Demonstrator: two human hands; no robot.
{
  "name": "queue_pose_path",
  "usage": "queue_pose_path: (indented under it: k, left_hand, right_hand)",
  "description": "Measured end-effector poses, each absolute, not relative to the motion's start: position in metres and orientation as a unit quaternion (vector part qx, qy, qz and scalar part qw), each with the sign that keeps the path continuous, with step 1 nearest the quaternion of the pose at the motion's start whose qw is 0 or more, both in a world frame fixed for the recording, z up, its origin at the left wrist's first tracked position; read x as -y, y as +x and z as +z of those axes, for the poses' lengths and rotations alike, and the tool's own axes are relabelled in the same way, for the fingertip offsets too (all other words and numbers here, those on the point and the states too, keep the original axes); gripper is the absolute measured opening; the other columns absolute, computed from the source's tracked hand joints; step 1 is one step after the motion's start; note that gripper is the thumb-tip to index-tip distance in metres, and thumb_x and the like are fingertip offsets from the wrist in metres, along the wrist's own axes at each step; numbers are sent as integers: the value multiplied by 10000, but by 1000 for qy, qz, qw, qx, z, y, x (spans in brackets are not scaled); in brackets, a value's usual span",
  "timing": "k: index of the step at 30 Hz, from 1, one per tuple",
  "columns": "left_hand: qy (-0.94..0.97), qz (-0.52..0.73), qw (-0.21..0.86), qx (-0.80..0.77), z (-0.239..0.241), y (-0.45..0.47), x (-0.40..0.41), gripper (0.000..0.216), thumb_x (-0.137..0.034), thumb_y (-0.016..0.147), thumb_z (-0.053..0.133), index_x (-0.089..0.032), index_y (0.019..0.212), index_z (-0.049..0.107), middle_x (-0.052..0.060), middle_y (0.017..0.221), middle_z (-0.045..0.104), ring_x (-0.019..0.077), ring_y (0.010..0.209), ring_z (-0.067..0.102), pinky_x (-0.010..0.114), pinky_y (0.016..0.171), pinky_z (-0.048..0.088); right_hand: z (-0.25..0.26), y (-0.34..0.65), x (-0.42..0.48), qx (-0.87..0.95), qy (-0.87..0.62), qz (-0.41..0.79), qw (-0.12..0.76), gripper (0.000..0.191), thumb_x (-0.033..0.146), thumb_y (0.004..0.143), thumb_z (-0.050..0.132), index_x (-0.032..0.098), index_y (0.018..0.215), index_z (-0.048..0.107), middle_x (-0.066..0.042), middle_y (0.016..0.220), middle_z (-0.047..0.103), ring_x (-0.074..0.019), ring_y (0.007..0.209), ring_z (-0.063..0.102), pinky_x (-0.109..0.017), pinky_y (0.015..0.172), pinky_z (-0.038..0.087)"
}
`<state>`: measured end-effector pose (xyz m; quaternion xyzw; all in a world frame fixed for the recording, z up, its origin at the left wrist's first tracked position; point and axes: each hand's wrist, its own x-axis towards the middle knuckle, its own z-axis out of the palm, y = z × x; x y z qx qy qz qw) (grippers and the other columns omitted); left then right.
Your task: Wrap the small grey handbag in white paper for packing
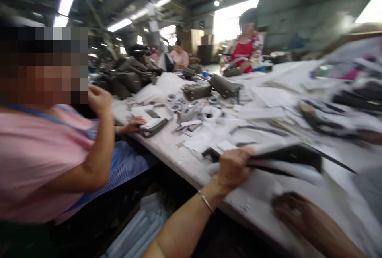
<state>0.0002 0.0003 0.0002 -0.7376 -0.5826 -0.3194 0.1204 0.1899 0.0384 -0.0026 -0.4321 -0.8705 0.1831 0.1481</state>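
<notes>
At the far left a co-worker in a pink top [36,150] sits close to the near edge of the worktop [179,150], one hand raised [100,99] and the other hand [134,124] resting flat on a grey bag part [153,125] that lies near that edge. Behind it, toward the middle of the worktop, stand dark grey handbags [197,90] among white paper sheets [265,97] and small rings. The person's left hand [234,167], with a thin bracelet [206,202] on the wrist, is closed around the end of a dark flat piece with a white lining [286,158]; this piece lies near the near edge of the worktop and stretches to the right. The right hand [291,210] rests on the white surface just below this piece, at the near edge; it is blurred, so I cannot tell how its grip stands. At the far edge another person in a red apron [243,51] works.
</notes>
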Motion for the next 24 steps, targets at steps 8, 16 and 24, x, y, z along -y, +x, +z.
queue_pose_path:
  k: [8, 16, 24]
  left_hand:
    - [-706, -407, 98, 571, -8, -11, -21, 551, -264, 807, 749, -205, 1321, 559, 86, 1199, 699, 272, 1035, 685, 377, 891, 544]
    - [-692, -446, 119, 555, -2, -18, -19, 566, -255, 812, 764, -207, 1330, 541, 85, 1192, 701, 252, 1069, 681, 342, 925, 534]
    - [-713, -410, 123, 555, 0, -12, -20, 579, -194, 824, 726, -218, 1363, 515, 75, 1222, 693, 237, 1081, 673, 334, 934, 522]
  right_hand:
    - [-1, 263, -34, 772, -551, 226, 224, 330, 421, 945, 509, 213, 1057, 739, -79, 1072, 745, -246, 896, 701, -362, 832, 543]
    - [-55, 226, -95, 807, -550, 35, 210, 371, 353, 923, 571, 116, 1202, 638, -201, 1254, 641, -347, 1220, 552, -527, 1061, 394]
    - [-57, 203, -106, 911, -325, 65, 245, 365, 355, 960, 548, 193, 1279, 624, -113, 1286, 656, -298, 1185, 602, -458, 1050, 468]
